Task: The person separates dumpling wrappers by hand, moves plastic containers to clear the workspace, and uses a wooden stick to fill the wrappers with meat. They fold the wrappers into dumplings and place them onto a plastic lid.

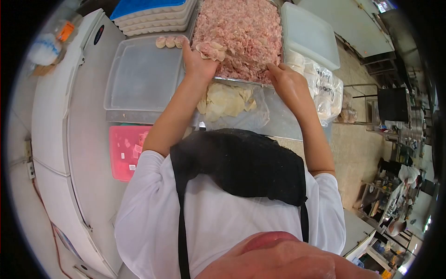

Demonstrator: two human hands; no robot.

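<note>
My left hand (200, 66) is cupped around a thin dough wrapper with meat filling (211, 50), near the left edge of a large tray of minced meat (237, 28). My right hand (289, 83) is closed on the end of a thin flat utensil (253, 60), which points left across the meat toward the wrapper. Its exact kind is hard to make out. Below the meat tray, a stack of pale dough wrappers (226, 103) lies on a clear plastic bag. Several filled dumplings (170, 42) sit in a row at the top of a translucent lid or tray (144, 76), just left of my left hand.
Stacked white trays with a blue top (153, 11) stand at the upper left. To the right are a translucent lid (310, 35) and bagged white packages (325, 88). A pink tray (121, 153) lies at lower left, beside a white fridge (88, 139).
</note>
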